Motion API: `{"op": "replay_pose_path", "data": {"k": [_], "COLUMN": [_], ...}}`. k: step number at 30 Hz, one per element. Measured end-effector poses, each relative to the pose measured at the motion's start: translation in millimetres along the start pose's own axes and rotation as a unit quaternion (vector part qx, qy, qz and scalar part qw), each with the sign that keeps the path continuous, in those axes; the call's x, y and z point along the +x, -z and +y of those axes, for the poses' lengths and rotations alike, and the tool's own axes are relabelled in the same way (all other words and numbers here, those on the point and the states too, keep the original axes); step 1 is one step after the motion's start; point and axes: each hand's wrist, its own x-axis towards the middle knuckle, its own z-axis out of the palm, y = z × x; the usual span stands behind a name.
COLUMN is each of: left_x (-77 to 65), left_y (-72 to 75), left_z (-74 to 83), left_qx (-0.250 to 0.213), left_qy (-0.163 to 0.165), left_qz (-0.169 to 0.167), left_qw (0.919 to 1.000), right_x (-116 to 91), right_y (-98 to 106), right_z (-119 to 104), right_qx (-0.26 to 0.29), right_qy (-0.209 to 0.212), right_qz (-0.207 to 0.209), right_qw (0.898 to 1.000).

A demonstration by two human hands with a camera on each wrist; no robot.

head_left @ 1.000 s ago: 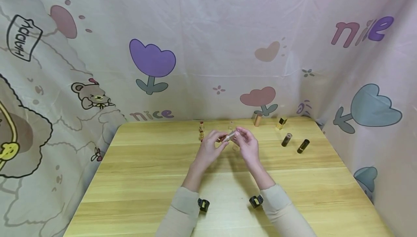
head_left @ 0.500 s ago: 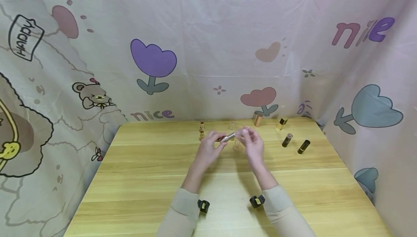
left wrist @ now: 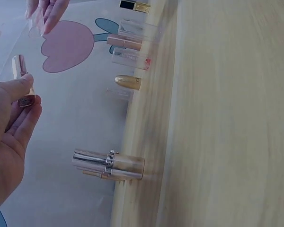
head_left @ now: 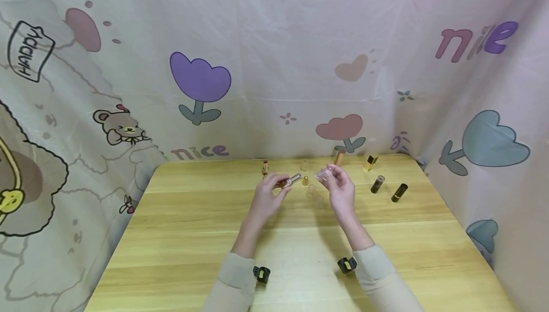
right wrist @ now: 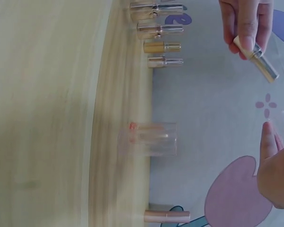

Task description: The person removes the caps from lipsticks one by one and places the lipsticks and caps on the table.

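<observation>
Over the back middle of the table, my left hand (head_left: 263,200) grips a lipstick tube (head_left: 293,179) by its dark reddish base, the silver end tilted up to the right. To its right, my right hand (head_left: 343,194) pinches a clear plastic cap (head_left: 322,174) between thumb and fingers. A gap separates the cap from the tube. In the left wrist view the lipstick (left wrist: 19,66) shows a shiny metal upper part, with the clear cap (left wrist: 36,24) above it. Below the hands, a small gold bullet-shaped piece (head_left: 305,180) stands on the table near some clear caps (head_left: 311,189).
Several metallic lipstick tubes (left wrist: 125,165) stand in a row to the left, partly behind my left hand in the head view. At right are a rose-gold tube (head_left: 340,158), a gold-and-black one (head_left: 371,162), and two dark tubes (head_left: 399,192). A printed curtain (head_left: 274,78) borders the table.
The clear cap has come off the lipstick's end. My right hand has moved right with the cap, while my left hand has drawn slightly left with the lipstick.
</observation>
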Motion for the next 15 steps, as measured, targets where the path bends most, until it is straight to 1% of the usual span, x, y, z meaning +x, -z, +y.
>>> {"op": "replay_pose_path", "data": {"k": [3,7,11,15], "left_x": [-1.8,-4.3,-7.5,-9.9], "left_y": [1.5,4.0,6.1,8.6], "left_z": [-0.8,-2.7,-4.7,-5.6], "left_qx": [-0.021,-0.032,-0.033,-0.031], "left_qy": [0.007,0.009,0.021,0.036], "left_qz": [0.005,0.008,0.011,0.009], "left_qw": [0.9997,0.9994,0.9992,0.9988], "right_x": [-1.0,-3.6,-7.6,-10.4], "right_y": [3.6,9.3,14.9,19.3], "right_z": [0.7,1.5,3.3,5.4], "right_qx": [-0.016,-0.052,-0.082,-0.103], "right_qy": [0.004,0.003,0.005,0.009], "right_qz": [-0.011,-0.022,-0.038,-0.043], "right_qw": [1.0,0.998,0.996,0.994]}}
